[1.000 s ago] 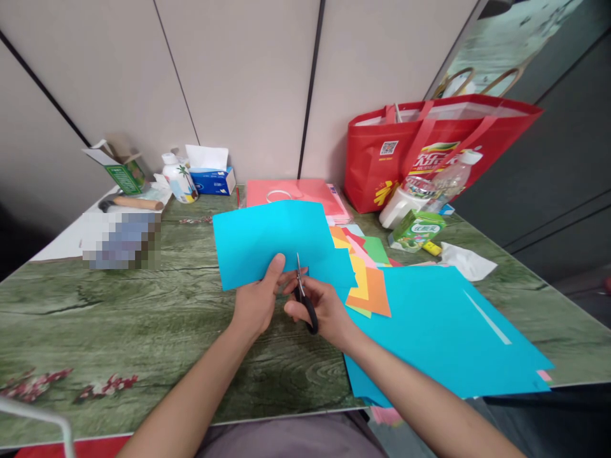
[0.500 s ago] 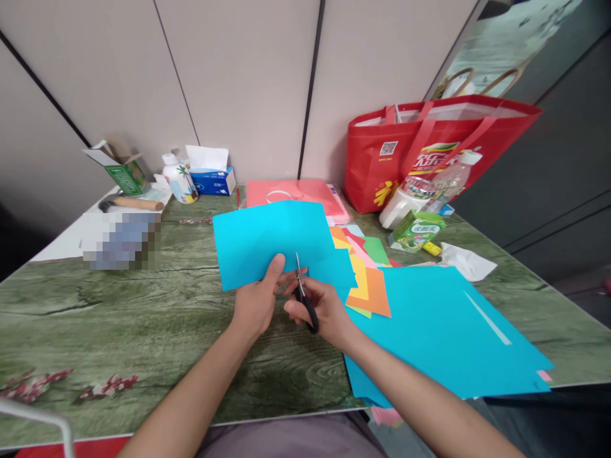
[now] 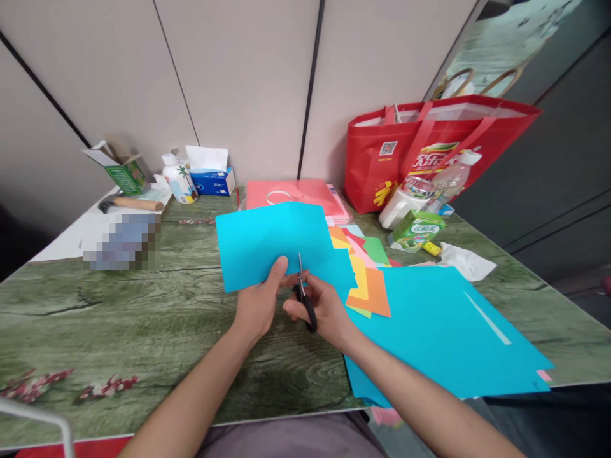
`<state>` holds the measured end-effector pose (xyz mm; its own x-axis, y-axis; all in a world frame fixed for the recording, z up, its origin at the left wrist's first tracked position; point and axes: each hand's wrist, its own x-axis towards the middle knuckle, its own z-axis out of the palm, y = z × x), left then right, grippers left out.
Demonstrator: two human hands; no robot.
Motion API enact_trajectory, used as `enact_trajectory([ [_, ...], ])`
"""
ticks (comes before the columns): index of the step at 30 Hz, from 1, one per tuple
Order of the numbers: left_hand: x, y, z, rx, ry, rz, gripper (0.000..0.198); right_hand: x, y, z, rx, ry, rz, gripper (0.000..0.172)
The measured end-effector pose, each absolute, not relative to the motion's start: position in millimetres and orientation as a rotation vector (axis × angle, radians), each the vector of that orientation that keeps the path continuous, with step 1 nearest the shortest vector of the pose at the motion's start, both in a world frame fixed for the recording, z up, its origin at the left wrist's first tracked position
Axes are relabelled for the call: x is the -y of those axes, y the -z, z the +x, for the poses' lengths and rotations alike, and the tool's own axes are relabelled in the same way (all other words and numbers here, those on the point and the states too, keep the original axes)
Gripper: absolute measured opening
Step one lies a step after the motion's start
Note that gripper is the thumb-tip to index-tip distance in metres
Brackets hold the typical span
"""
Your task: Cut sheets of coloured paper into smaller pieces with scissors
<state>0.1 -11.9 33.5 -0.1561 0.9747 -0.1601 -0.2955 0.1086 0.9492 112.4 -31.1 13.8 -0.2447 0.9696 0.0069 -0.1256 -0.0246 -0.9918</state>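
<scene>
A blue sheet of paper point(image 3: 267, 245) is held up above the table by my left hand point(image 3: 260, 302), its thumb on top and the other fingers partly hidden under the sheet. My right hand point(image 3: 322, 308) grips a pair of scissors point(image 3: 305, 302) with black handles. The scissor blades point away from me and lie at the sheet's near edge. Just right of the held sheet are scraps of coloured paper point(image 3: 375, 292), orange and yellow among them. Beside them a large blue sheet point(image 3: 429, 331) lies flat, with a thin pale strip on it.
A red bag point(image 3: 372, 159) stands at the back right, with a green drink carton point(image 3: 417, 230) and a plastic bottle point(image 3: 456, 178) before it. Pink folders point(image 3: 310, 191) lie behind the held sheet. At the left are a hammer point(image 3: 138, 203), a white bottle point(image 3: 179, 181) and a tissue box point(image 3: 210, 181).
The held blue sheet has shifted slightly right. The scissor blades look closer together than before. Both hands keep their grip.
</scene>
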Motion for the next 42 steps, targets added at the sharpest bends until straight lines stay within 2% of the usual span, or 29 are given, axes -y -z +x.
enact_trajectory([
  [6, 15.2, -33.4, 5.5, -1.115, -1.325, 0.771, 0.055, 29.6, -14.3, 112.5, 1.216, -1.442, -0.988, 0.049],
  [15, 14.4, -31.2, 2.3, -1.119, -1.309, 0.828, 0.045, 30.6, -14.4, 112.3, 1.246, -1.425, -1.002, 0.050],
  [31, 15.5, -36.8, 4.2, -1.097, -1.338, 0.795, 0.060, 30.1, -12.6, 111.6, 1.283, -1.377, -1.034, 0.049],
  [42, 14.5, -36.1, 4.2, -1.118, -1.351, 0.824, 0.056, 30.5, -10.1, 111.8, 1.298, -1.353, -1.075, 0.046],
])
